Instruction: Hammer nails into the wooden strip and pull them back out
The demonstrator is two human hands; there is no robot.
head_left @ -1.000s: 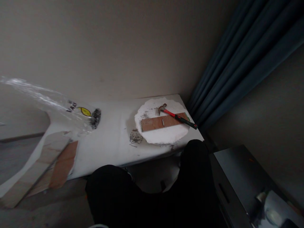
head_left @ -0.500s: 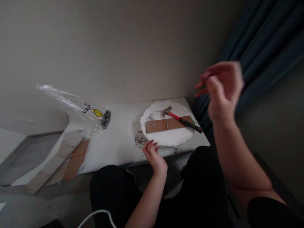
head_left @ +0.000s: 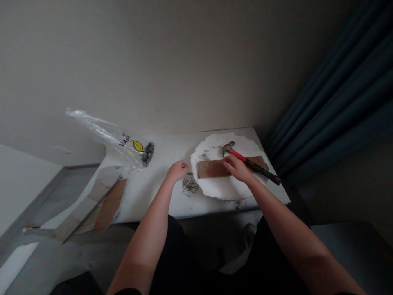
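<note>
My left hand (head_left: 177,170) is above the table, just left of a loose pile of nails (head_left: 190,185). Its fingers are curled together, and anything between them is too small to make out. Over the middle of a brown wooden board (head_left: 211,169), my right hand (head_left: 238,168) has its fingertips drawn together at the board's surface; what they pinch, if anything, is hidden. The board lies on a white, rough-edged round slab (head_left: 221,190). A claw hammer (head_left: 250,162) with a red and black handle rests across the board's right part, its head beyond my right fingers.
The white table (head_left: 166,196) stands against a grey wall. On its left lie a clear plastic bag (head_left: 123,143) with dark contents and several board pieces (head_left: 111,205) that overhang the front edge. A dark blue curtain (head_left: 331,94) hangs at the right.
My right hand has come down from the raised position at the right onto the board. My left hand has moved left, from the slab's front edge to beside the nails. The view has shifted slightly.
</note>
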